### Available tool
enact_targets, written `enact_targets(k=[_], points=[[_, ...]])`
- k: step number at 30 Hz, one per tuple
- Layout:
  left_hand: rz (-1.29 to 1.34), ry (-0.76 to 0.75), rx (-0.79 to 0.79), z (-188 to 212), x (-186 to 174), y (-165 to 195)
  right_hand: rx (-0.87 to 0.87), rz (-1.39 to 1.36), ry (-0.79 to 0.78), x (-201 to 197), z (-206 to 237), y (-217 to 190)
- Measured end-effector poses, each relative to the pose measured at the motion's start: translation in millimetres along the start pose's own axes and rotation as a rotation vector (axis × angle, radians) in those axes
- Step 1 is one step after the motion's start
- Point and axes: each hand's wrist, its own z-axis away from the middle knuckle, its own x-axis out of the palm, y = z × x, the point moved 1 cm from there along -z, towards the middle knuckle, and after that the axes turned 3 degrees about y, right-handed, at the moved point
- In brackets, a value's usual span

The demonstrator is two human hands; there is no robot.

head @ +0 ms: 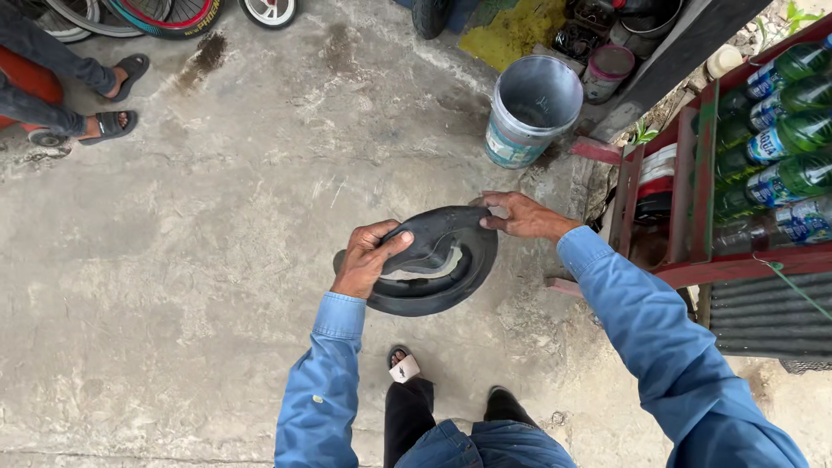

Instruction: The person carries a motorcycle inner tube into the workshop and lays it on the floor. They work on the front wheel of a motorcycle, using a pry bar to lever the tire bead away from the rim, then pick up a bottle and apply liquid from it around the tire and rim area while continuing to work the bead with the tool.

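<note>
I hold a small black rubber tyre (451,282) in front of me above the concrete floor, with a black inner tube (433,236) folded across its top. My left hand (368,258) grips the tyre's left rim, thumb pressed onto the tube. On the far right edge of the tube, my right hand (520,215) pinches the rubber with its fingertips. Both sleeves are blue. My feet in sandals show below the tyre.
A grey plastic bucket (530,111) stands on the concrete ahead. A red metal rack (693,182) with green bottles (784,139) is at the right. Another person's sandalled feet (113,100) are at the upper left, near bicycle wheels (165,16). More containers sit at the top right.
</note>
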Motion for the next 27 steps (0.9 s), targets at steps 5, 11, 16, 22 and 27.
enact_targets(k=[5,11,16,22,27], points=[[-0.287,0.002,-0.142,-71,-101,45,0.014,-0.436,0.117,-24,-59,-26],[-0.510,-0.150,0.083,-161,-103,31,-0.149,-0.199,0.189,-59,-140,-61],[-0.010,-0.159,-0.117,-229,-113,-4,-0.062,-0.076,0.110,-115,-210,-49],[-0.059,-0.144,-0.196,-321,-111,48,-0.177,-0.040,0.080,-198,-290,-42],[-0.591,-0.001,-0.125,-375,-111,89,-0.004,-0.068,-0.095,-244,-340,-51]])
